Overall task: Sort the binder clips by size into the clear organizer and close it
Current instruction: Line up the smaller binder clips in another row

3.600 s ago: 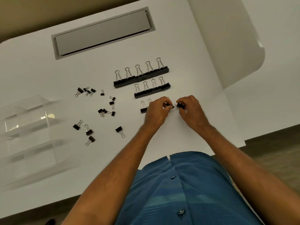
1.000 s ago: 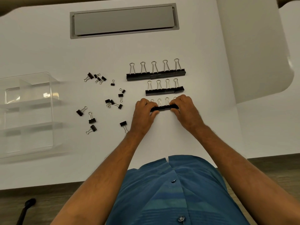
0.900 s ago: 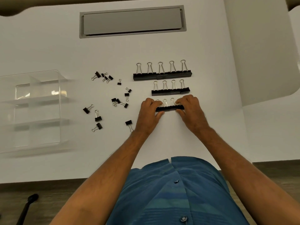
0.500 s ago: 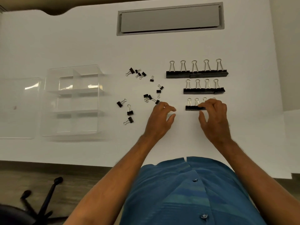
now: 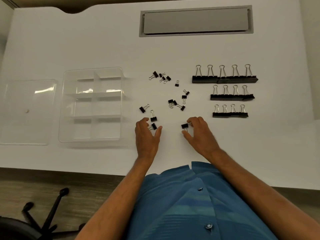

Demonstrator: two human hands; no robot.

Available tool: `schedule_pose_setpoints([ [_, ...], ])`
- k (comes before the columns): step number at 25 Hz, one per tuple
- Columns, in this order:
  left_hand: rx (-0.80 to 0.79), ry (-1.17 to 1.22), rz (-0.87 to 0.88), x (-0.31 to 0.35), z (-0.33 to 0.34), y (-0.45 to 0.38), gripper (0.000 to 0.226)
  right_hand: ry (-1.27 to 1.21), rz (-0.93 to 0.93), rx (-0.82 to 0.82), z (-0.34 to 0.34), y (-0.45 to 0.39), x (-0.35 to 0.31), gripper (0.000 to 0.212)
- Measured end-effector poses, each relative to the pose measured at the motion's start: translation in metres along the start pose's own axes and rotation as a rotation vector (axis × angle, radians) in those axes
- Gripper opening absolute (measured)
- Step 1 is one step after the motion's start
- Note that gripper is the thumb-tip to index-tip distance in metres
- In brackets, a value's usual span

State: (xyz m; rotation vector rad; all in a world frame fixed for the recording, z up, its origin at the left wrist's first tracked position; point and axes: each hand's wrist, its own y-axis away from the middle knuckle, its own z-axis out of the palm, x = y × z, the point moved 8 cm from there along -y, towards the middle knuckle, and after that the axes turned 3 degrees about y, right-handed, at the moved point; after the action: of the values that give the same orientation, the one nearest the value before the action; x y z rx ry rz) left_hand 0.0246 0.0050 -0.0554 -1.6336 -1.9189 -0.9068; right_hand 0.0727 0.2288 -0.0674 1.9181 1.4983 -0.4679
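Three tidy rows of black binder clips lie at the right: the large row (image 5: 225, 79), the medium row (image 5: 232, 97) and a smaller row (image 5: 230, 114). Several loose small clips (image 5: 174, 103) are scattered mid-table. The clear organizer (image 5: 62, 108) sits at the left with its compartments bare, and its lid (image 5: 27, 111) lies flat beside it. My left hand (image 5: 147, 135) curls, fingers apart, around one loose clip (image 5: 153, 126). My right hand (image 5: 199, 134) has index finger and thumb spread around another loose clip (image 5: 185, 125), fingertips touching it.
A grey cable hatch (image 5: 196, 19) is set into the white table (image 5: 86, 40) at the back. The table's front edge runs just below my wrists. A black chair base (image 5: 43, 222) stands on the floor at the lower left.
Both hands have left the third row of clips. The left hand moved down and left to a loose clip, and the right hand moved left to another. The view has swung left.
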Motion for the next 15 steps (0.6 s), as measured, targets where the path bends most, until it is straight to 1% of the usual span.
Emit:
schedule_pose_setpoints([
  [1, -0.003, 0.023, -0.039, -0.004, 0.0, -0.002, 0.058, 0.024, 0.011, 0.017, 0.002, -0.002, -0.002, 0.039],
  [3, -0.002, 0.025, -0.068, -0.009, 0.0, -0.007, 0.056, 0.07, 0.043, 0.054, 0.004, -0.007, -0.004, 0.04],
  [5, -0.01, -0.011, -0.055, -0.01, 0.002, -0.011, 0.048, 0.098, 0.082, 0.087, 0.004, -0.011, -0.004, 0.04],
  [7, -0.024, -0.035, -0.037, -0.011, 0.004, -0.014, 0.039, 0.12, 0.103, 0.102, 0.005, -0.013, -0.005, 0.036],
  [11, -0.085, -0.022, -0.005, -0.016, 0.005, -0.015, 0.025, 0.114, 0.112, 0.08, 0.008, -0.015, -0.002, 0.028],
  [15, -0.153, -0.002, 0.101, -0.017, 0.004, -0.009, 0.017, 0.037, 0.105, 0.016, 0.008, -0.014, 0.004, 0.025],
])
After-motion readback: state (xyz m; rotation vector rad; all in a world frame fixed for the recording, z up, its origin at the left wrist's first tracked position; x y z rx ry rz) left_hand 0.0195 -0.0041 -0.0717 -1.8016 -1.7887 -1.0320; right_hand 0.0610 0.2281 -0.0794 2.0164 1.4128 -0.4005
